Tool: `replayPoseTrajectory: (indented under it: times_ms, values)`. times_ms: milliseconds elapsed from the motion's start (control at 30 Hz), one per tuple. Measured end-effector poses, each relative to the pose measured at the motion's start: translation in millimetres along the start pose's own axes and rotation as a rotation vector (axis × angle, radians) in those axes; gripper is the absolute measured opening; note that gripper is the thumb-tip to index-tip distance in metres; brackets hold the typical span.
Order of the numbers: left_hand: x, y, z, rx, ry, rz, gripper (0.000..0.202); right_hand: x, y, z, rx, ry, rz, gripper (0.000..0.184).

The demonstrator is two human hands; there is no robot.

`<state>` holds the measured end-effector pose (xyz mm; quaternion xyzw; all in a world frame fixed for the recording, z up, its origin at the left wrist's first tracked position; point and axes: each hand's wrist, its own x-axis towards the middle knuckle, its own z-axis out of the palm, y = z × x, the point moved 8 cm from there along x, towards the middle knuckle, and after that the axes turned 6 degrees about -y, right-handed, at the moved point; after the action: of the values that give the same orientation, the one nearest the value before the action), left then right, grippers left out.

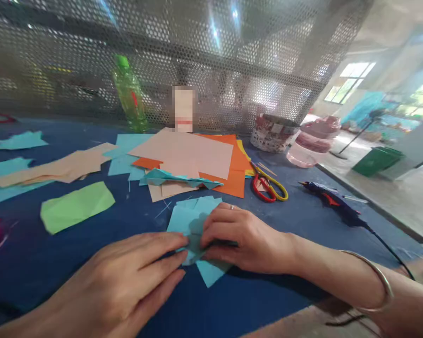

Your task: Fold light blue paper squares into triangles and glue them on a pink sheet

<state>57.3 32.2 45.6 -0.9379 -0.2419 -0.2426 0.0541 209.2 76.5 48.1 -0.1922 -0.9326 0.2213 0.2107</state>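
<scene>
Item, centre of frame, lower half: light-blue paper (189, 217), several cut pieces overlapped, laid flat on the dark blue desk (28, 263).

Left hand (127, 277), lower left: fingers stretched out flat and close together, tips laid on the paper's near edge, nothing gripped.

Right hand (243, 237), centre right: fingers bent, the paper's fold pinched between them and the thumb; a ring (231, 206) is worn.

Also listed: green sheet (75, 206) at left; orange and beige sheets (197, 155) stacked above; scissors (270, 185) and glue gun (333, 204) at right.
</scene>
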Motion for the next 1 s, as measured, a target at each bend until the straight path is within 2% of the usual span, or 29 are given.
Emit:
replayPoseTrajectory:
  times_ms: [167,433,1000]
  values:
    - [12,0,-5.0,-0.044,0.017,-0.077,0.023,1,11,-2,0.091,0.048,0.158,0.011]
    - [16,5,-9.4,-0.061,0.017,-0.068,0.025,7,15,-2,0.075,0.086,0.375,0.018]
    - [15,8,-11.5,-0.07,0.035,-0.008,0.022,10,17,2,0.048,0.101,0.484,0.016]
